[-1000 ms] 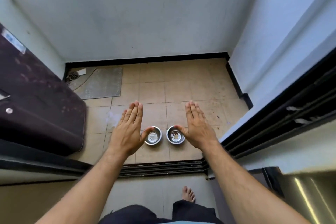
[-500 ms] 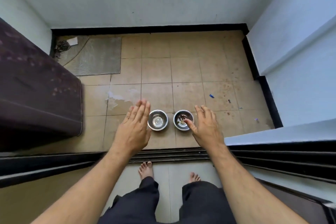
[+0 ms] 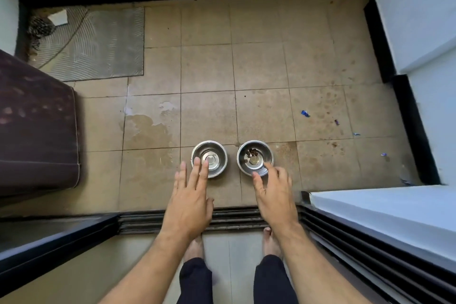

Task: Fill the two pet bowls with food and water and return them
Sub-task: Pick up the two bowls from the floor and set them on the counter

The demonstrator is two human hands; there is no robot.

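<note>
Tiled floor (image 3: 259, 69): fingertips (image 3: 196, 161) overlap bowl (image 3: 214, 155); contact unclear.

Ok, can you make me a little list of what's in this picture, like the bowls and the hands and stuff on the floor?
place: tiled floor past a sliding-door track
left bowl: steel, no food seen
right bowl: steel, a few brown kibbles
bowls: side by side, apart
left hand: open, fingers over the left bowl's near rim
right hand: open, fingers at the right bowl's near rim
holding: nothing lifted
mat: grey, far left corner
floor bits: blue scraps on the right
feet: bare, behind the track
</note>
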